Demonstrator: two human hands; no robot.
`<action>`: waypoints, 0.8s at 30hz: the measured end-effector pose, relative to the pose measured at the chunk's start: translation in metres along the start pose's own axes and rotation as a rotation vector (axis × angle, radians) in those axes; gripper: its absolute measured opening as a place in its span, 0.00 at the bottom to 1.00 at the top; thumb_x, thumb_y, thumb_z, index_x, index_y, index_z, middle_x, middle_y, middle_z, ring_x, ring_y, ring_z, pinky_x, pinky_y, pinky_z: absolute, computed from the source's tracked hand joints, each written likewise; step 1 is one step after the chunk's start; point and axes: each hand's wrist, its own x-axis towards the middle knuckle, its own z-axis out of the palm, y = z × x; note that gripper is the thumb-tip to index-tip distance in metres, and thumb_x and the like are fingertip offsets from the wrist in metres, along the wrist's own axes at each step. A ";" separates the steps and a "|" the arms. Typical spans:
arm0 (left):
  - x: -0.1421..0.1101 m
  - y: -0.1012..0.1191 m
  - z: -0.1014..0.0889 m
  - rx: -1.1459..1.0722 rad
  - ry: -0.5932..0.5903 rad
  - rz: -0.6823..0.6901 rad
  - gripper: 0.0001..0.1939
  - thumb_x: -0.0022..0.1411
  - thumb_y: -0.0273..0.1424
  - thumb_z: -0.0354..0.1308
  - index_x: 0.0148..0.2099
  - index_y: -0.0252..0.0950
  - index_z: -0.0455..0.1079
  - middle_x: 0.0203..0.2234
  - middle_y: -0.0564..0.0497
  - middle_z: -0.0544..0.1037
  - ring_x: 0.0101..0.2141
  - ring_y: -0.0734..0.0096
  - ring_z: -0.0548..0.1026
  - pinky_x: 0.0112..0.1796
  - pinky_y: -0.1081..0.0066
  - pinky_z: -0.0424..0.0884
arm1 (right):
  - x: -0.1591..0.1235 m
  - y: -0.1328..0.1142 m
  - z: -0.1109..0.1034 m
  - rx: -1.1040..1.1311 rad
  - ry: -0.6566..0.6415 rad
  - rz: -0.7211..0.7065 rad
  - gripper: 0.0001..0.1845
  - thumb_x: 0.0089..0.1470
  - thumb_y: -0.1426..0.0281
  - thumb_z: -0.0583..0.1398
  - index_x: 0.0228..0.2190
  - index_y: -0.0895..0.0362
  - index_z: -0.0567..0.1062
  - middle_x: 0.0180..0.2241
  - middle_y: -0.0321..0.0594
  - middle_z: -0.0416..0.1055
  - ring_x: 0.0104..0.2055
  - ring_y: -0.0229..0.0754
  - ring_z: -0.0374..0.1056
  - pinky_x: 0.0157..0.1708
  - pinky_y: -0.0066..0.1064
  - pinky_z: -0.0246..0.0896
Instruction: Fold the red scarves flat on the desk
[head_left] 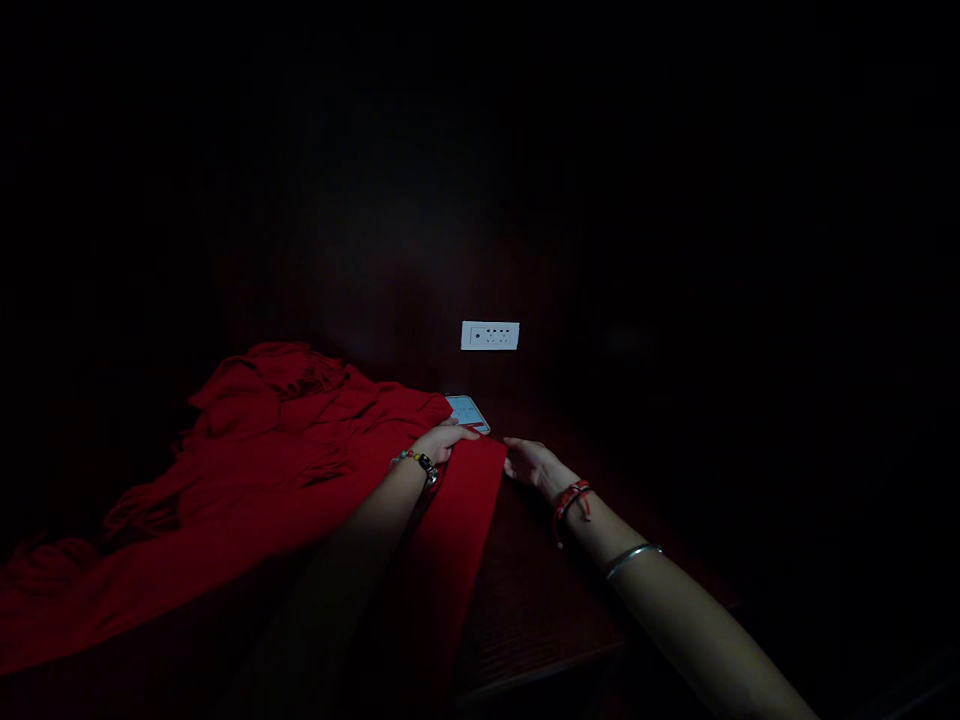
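Observation:
A large red fringed scarf (300, 450) lies in loose folds to the left. One flat band of it runs down between my arms towards the table's front edge. My left hand (444, 440) grips the band's far end, thumb stretched along the top and the other fingers mostly hidden. At the band's right corner, my right hand (529, 463) pinches the cloth between thumb and fingers. Just beyond my left hand, partly covered by cloth, is a flat pale rectangular thing (469, 411) with a light rim, perhaps a phone.
A white socket panel (490, 336) is fixed to the dark wall behind. The dark reddish wooden tabletop (540, 600) shows below my right hand, its front edge near the bottom. Deep shadow hides the surroundings.

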 end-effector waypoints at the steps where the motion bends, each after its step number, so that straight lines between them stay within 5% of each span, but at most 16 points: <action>1: -0.001 0.000 0.000 -0.020 -0.008 -0.007 0.25 0.56 0.23 0.49 0.56 0.30 0.48 0.42 0.43 0.72 0.37 0.69 0.72 0.35 0.73 0.69 | 0.001 0.000 0.002 -0.002 0.031 -0.003 0.04 0.49 0.78 0.50 0.27 0.58 0.62 0.18 0.32 0.62 0.18 0.31 0.62 0.23 0.24 0.63; 8: -0.011 -0.002 0.011 -0.039 0.068 -0.015 0.25 0.59 0.22 0.45 0.58 0.32 0.45 0.43 0.46 0.71 0.38 0.71 0.72 0.36 0.75 0.68 | 0.010 0.005 0.014 -0.167 0.264 -0.125 0.24 0.42 0.83 0.50 0.43 0.58 0.62 0.26 0.37 0.68 0.28 0.37 0.67 0.28 0.27 0.65; 13: -0.014 0.001 0.019 0.115 0.264 0.002 0.33 0.55 0.24 0.52 0.59 0.34 0.42 0.52 0.41 0.60 0.48 0.63 0.64 0.46 0.67 0.61 | 0.011 0.020 0.015 -0.431 0.351 -0.285 0.22 0.40 0.81 0.52 0.40 0.60 0.69 0.41 0.47 0.65 0.43 0.45 0.64 0.42 0.33 0.61; 16: -0.040 0.000 0.019 0.428 0.359 0.104 0.33 0.55 0.29 0.52 0.60 0.38 0.42 0.56 0.40 0.50 0.52 0.56 0.58 0.49 0.62 0.57 | 0.004 0.020 0.013 -0.585 0.356 -0.408 0.21 0.41 0.80 0.52 0.40 0.59 0.71 0.48 0.49 0.58 0.50 0.49 0.57 0.49 0.35 0.53; 21: -0.112 -0.021 0.021 0.981 0.219 0.084 0.30 0.56 0.41 0.49 0.59 0.38 0.49 0.58 0.40 0.50 0.56 0.49 0.50 0.49 0.52 0.53 | -0.004 0.015 0.015 -1.162 0.136 -0.775 0.23 0.53 0.68 0.47 0.51 0.54 0.60 0.56 0.45 0.47 0.58 0.48 0.42 0.53 0.43 0.43; 24: -0.136 -0.031 0.017 1.046 0.146 0.056 0.28 0.59 0.44 0.41 0.58 0.37 0.52 0.58 0.43 0.49 0.57 0.51 0.47 0.52 0.51 0.47 | -0.002 0.017 0.020 -1.404 -0.107 -0.690 0.28 0.56 0.58 0.42 0.56 0.53 0.49 0.60 0.43 0.40 0.60 0.48 0.33 0.53 0.51 0.34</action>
